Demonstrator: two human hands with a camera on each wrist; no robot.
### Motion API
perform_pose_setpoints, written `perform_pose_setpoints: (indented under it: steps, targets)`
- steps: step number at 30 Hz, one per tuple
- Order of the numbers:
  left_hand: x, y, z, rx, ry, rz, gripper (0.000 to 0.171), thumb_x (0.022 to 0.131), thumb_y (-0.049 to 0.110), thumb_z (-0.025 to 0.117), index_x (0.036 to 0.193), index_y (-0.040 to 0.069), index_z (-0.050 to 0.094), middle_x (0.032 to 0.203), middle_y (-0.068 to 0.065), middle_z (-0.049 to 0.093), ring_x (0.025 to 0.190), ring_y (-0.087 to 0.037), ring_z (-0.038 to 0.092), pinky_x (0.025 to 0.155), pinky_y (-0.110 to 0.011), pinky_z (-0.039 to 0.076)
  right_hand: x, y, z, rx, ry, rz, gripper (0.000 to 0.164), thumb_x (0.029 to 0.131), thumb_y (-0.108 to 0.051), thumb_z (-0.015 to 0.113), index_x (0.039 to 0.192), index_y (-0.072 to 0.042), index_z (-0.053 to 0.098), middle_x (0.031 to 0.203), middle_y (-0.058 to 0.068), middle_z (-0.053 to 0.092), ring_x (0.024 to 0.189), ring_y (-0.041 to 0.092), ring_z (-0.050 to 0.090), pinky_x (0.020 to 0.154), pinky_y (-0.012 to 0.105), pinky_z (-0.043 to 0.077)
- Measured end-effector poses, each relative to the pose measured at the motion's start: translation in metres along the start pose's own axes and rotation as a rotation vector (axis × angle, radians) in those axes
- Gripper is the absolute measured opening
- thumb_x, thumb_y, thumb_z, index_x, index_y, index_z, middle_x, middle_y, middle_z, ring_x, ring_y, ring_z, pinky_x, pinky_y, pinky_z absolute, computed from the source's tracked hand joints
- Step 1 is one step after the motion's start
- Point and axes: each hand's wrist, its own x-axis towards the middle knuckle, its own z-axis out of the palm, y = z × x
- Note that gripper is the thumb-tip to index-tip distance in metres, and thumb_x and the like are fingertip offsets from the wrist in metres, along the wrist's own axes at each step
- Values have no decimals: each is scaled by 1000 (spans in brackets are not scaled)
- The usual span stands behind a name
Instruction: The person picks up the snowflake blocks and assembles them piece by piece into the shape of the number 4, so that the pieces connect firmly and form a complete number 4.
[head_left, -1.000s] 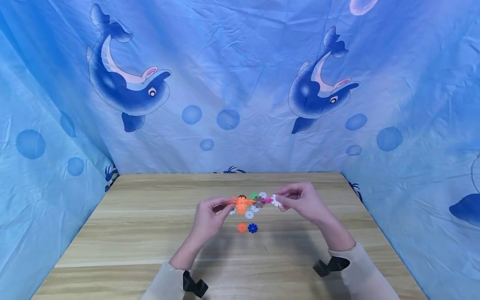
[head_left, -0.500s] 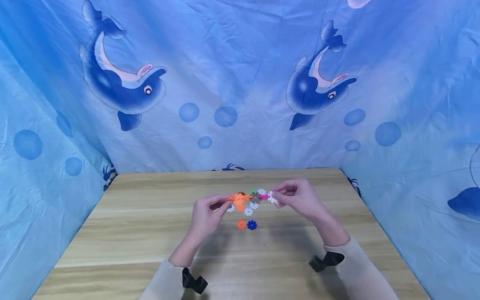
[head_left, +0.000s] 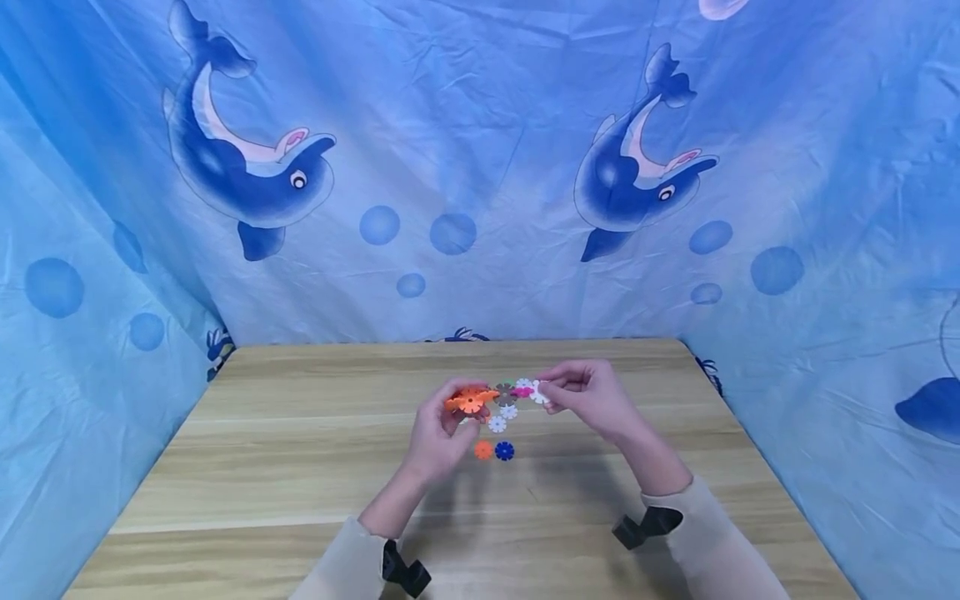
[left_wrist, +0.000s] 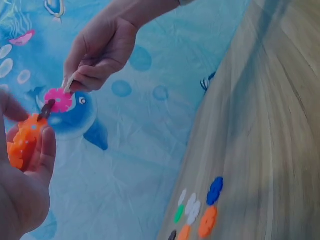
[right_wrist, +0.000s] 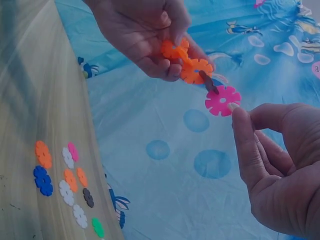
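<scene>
Both hands hold one chain of interlocking flower-shaped plastic discs above the table. Its left part is a cluster of orange discs (head_left: pixel 470 402), around which the fingers of my left hand (head_left: pixel 435 437) curl, thumb on the near side. A brown disc (head_left: pixel 506 394) links the cluster to a pink disc (right_wrist: pixel 223 101). At the chain's right end, a white disc (head_left: pixel 537 392) slots into the pink one. My right hand (head_left: pixel 600 404) pinches this white disc between thumb and index finger; in the right wrist view it shows mostly edge-on behind the fingertips.
Loose discs lie on the wooden table (head_left: pixel 300 467) below the chain. Nearest are an orange disc (head_left: pixel 483 450) and a blue disc (head_left: pixel 505 451). White discs, a green disc (right_wrist: pixel 98 227), a dark disc (right_wrist: pixel 88 198) and others lie behind them. A blue dolphin-print cloth (head_left: pixel 480 167) surrounds the table.
My left hand has shifted right and changed its hold, from pinching the chain's left tip to wrapping the orange cluster, which has turned. The right hand keeps its pinch, moving slightly left.
</scene>
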Motion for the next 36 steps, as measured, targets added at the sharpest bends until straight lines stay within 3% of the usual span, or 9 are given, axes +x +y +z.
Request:
perform_pose_setpoints:
  steps: [6,8,13,26,32,36]
  targets:
    - [4,4,9,47,84,-184,20,95,14,82,114,17,80,121,-7,75,100,-19,74,86,-24,66,-3,1,-1,1,5,-19,22,96,-6,78,115,6,76,102,16,80,73,17,78,74,34,69]
    - [5,3,8,75,88,-202,17,94,17,83,111,18,82,120,-7,76,95,-19,75,81,-25,66,-4,1,-1,-1,2,-16,22,96,-6,78,114,5,77,101,15,80,73,17,78,74,34,69]
    - [5,0,7,85,67,-183,15,93,14,84,108,12,83,114,-13,78,83,-15,75,74,-24,66,-6,3,0,4,-9,-12,22,96,-6,79,114,6,77,99,15,80,72,18,78,73,34,69]
    - [5,-7,4,76,31,-165,15,93,9,82,108,9,81,114,-14,77,87,-14,76,78,-30,68,-8,3,4,42,-29,-28,23,96,0,75,115,11,73,95,16,80,71,16,77,73,36,69]
    - [6,-7,5,67,73,-139,14,94,7,81,108,11,80,115,-12,76,90,-14,76,78,-27,67,-6,-1,6,27,-11,-67,25,95,-2,77,115,12,73,95,18,79,70,17,76,72,36,69]
    - [8,-9,7,47,92,-98,15,97,5,76,112,7,78,117,-15,74,94,-15,76,82,-26,67,-4,-2,4,16,-2,-87,22,95,-2,77,114,9,74,94,16,79,70,17,76,72,36,69]
